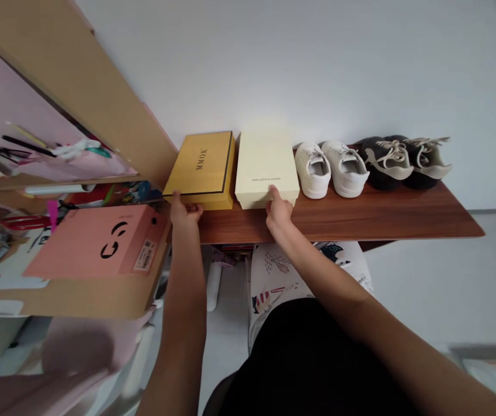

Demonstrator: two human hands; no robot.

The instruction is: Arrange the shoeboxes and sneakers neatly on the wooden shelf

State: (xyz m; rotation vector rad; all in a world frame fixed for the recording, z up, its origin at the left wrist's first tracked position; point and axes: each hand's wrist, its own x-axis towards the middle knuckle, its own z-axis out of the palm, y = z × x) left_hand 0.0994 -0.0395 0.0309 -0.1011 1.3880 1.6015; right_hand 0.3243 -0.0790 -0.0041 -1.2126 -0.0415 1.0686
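Observation:
A yellow shoe box marked MMOK lies on the brown wooden shelf, its lid on. My left hand grips its front left corner, thumb on the lid and fingers curled against the front side. Just to the right, a cream shoe box marked MEIZHIYUAN sits lidded, a narrow gap away. With the thumb on top and fingers at the front face, my right hand holds its front edge. A pair of white sneakers stands beside the cream box.
Dark shoes with beige laces stand farther right on the shelf, against the white wall. At left, a pink shoe box rests on a cluttered desk. Below the shelf is a patterned white cloth. A pink chair is lower left.

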